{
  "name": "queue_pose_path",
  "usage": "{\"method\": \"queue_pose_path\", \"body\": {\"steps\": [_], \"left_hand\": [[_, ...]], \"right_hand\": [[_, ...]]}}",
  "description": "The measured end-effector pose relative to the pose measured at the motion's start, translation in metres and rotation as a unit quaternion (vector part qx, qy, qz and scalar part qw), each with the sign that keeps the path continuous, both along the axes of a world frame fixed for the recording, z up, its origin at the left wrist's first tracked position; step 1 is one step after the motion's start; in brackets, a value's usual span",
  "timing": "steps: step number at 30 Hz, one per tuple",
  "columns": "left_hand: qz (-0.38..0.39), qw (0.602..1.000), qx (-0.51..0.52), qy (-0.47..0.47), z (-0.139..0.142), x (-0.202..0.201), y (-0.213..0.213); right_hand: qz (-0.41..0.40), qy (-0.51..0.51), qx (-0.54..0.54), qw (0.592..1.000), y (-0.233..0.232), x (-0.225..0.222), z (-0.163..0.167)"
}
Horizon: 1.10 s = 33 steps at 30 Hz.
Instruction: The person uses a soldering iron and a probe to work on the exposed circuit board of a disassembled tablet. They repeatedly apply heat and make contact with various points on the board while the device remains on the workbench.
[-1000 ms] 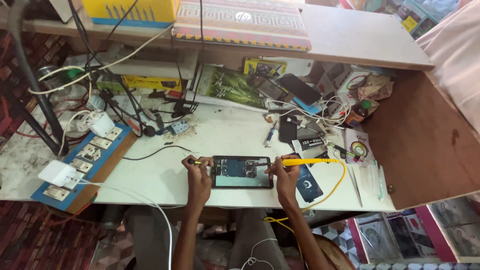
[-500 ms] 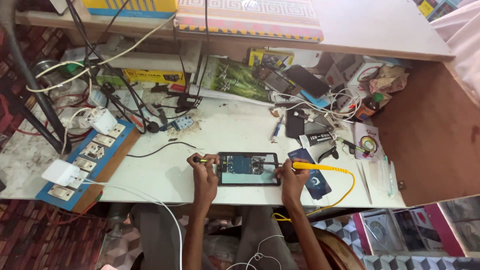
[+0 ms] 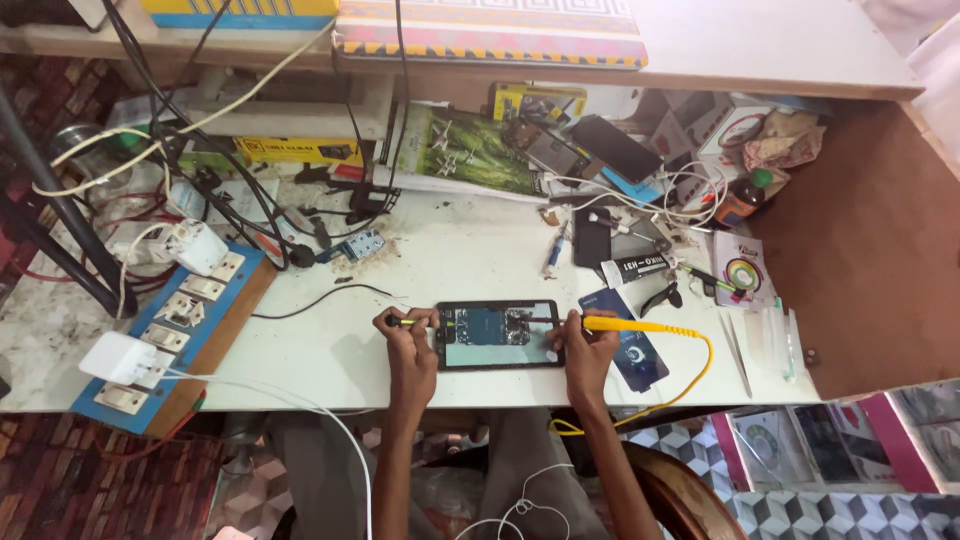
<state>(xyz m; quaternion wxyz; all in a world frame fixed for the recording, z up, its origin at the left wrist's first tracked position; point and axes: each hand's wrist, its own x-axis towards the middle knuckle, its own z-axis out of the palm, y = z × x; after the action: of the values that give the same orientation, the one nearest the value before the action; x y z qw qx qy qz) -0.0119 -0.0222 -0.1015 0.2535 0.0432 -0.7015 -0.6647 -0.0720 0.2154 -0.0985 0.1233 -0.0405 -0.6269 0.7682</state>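
An opened phone [image 3: 498, 335] with its circuit board showing lies flat on the white worktop [image 3: 460, 265] near the front edge. My left hand [image 3: 408, 340] rests at the phone's left side and pinches a thin yellow-green tool [image 3: 412, 321] that points toward the board. At the phone's right side my right hand [image 3: 586, 350] grips a yellow-handled soldering iron [image 3: 630, 325]. Its tip reaches over the phone, and its yellow cord [image 3: 690, 375] loops down off the table's front edge.
A blue switchboard with white sockets [image 3: 170, 330] lies at the left with tangled cables [image 3: 200, 200] behind it. Phones, boxes and small tools [image 3: 620, 190] crowd the back right. A dark blue card [image 3: 630, 345] lies under the iron. A brown side panel [image 3: 860, 250] stands at the right.
The view has shifted slightly so the phone and hands sit a little lower in the frame. Both hands stay at the phone's sides with the same tools.
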Motion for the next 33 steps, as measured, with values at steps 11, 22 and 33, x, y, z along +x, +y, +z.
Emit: {"method": "queue_pose_path", "body": {"steps": [11, 22, 33], "left_hand": [[0.006, 1.000, -0.004, 0.009, -0.0023, -0.0024, -0.0007], [0.010, 1.000, -0.017, -0.007, 0.0017, -0.0030, -0.0020], [0.019, 1.000, 0.000, 0.001, 0.0006, -0.0051, -0.0022]], "right_hand": [[-0.002, -0.012, -0.010, 1.000, 0.0010, -0.0024, -0.0026], [-0.001, 0.020, 0.024, 1.000, -0.0041, 0.0000, 0.0011], [-0.045, -0.005, -0.031, 0.999, -0.0029, -0.0024, 0.0035]]}}
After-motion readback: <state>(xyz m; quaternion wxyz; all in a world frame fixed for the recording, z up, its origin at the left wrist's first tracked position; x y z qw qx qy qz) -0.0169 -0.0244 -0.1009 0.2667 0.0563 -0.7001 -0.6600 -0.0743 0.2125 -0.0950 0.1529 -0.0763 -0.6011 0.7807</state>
